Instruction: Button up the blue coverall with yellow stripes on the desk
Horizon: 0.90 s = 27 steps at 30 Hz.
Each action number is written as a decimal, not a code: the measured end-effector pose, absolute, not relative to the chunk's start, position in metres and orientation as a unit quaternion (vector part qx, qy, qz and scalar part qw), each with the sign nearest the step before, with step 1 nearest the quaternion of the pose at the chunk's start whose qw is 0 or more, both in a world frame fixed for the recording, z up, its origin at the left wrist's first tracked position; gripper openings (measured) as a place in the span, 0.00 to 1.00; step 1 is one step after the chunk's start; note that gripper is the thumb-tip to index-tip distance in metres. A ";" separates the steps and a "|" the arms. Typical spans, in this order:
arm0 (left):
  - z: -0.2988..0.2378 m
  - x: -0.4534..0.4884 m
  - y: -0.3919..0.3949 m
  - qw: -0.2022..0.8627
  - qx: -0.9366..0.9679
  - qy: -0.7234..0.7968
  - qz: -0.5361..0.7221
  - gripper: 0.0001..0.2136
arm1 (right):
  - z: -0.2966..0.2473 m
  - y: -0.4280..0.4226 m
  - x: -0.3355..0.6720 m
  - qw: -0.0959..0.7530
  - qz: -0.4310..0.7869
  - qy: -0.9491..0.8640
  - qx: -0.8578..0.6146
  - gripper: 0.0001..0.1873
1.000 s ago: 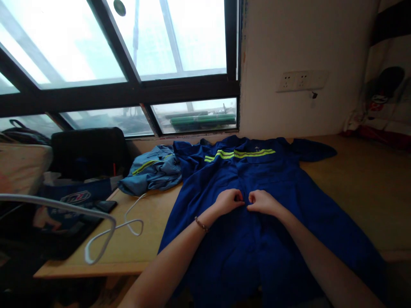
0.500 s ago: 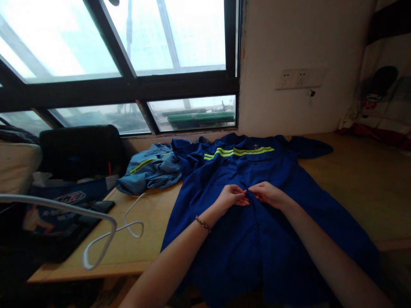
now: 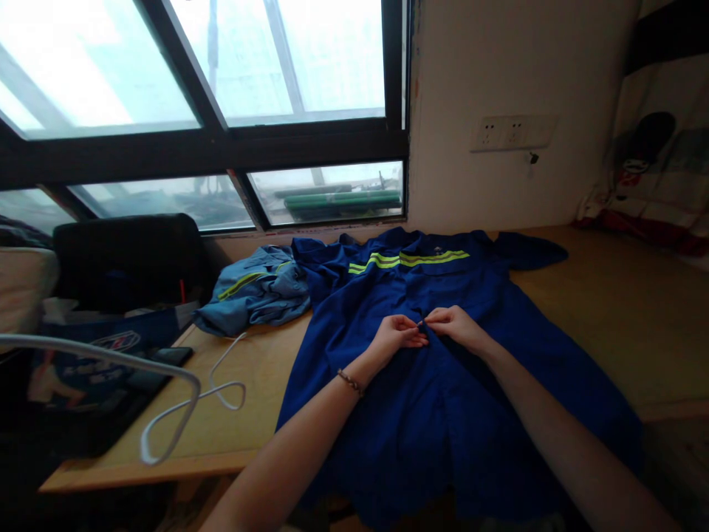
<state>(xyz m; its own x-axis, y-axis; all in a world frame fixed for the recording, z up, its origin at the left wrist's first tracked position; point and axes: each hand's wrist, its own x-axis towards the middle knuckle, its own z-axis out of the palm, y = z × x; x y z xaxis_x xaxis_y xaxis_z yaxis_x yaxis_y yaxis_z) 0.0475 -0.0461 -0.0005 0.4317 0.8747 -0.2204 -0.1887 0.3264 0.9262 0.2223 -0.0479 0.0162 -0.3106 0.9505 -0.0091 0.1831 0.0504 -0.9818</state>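
Observation:
A dark blue short-sleeved work shirt (image 3: 382, 414) with yellow reflective stripes across the chest lies spread over the wooden table, its lower part draping over the near edge. At the middle of its front placket, my left hand (image 3: 396, 334) pinches the cloth from the left, a beaded bracelet on that wrist. Right beside it, my right hand (image 3: 453, 325) pinches the other side of the placket. Both sets of fingertips almost meet on a small raised bit of fabric. Any button there is too small to make out.
A crumpled lighter blue garment (image 3: 252, 292) lies left of the shirt. A white cable (image 3: 191, 399) loops above the table's left part (image 3: 260, 391). A dark phone-like object (image 3: 171, 357) and a printed bag (image 3: 105, 355) are farther left. Window and wall sockets (image 3: 512, 133) stand behind.
Both hands stay at the placket, their fingertips closer together and lifting the cloth slightly. The whole view has shifted a little.

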 end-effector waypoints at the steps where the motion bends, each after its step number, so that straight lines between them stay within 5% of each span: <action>1: -0.002 0.048 -0.046 0.713 0.452 0.383 0.376 0.10 | 0.014 -0.046 0.220 0.378 0.515 -0.615 -0.463 0.14; 11: -0.004 0.051 -0.043 0.620 0.488 0.444 0.425 0.13 | -0.011 -0.047 0.198 0.415 0.279 -0.654 -0.568 0.09; 27: -0.012 0.056 -0.047 0.632 0.450 0.420 0.471 0.19 | -0.009 -0.046 0.206 0.403 0.363 -0.661 -0.518 0.16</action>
<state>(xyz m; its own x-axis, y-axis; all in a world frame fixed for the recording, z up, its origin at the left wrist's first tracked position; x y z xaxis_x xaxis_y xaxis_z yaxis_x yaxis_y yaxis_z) 0.0561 -0.0469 -0.0121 0.2031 0.9734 -0.1060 -0.2170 0.1504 0.9645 0.2062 -0.0462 -0.0093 -0.1372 0.9780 0.1573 0.3930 0.1995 -0.8976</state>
